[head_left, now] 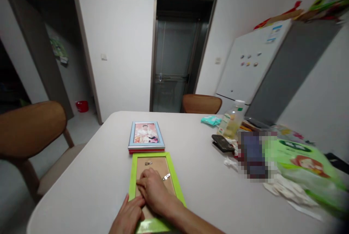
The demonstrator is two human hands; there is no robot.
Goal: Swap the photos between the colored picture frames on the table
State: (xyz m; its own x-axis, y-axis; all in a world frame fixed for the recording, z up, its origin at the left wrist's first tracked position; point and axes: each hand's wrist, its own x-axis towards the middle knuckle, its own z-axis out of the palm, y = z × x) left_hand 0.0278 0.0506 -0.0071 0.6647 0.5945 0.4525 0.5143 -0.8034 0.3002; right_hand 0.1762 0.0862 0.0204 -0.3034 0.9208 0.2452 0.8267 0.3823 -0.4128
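A picture frame [133, 175] with a bright green border lies face down on the table, its brown backing board [159, 165] showing. On the board are a small metal hanger [148, 163] and a metal clip [166, 177]. My right hand [155, 192] rests over the middle of the board, fingers bent and pressed together at the left inner edge; whatever they pinch is hidden. Across the left rail lies my left hand [128, 214], its fingers apart, one on the board and one outside the border. Just beyond, a blue-and-silver framed photo [145, 134] sits on a red-edged frame [147, 151].
On the right of the table [196, 197] are a bottle [231, 121], a teal packet [211, 120], a black object [223, 143], crumpled tissue [231, 163], a blurred-out item [253, 155] and a green tissue pack [305, 161]. Chairs [202, 103] stand behind and at left.
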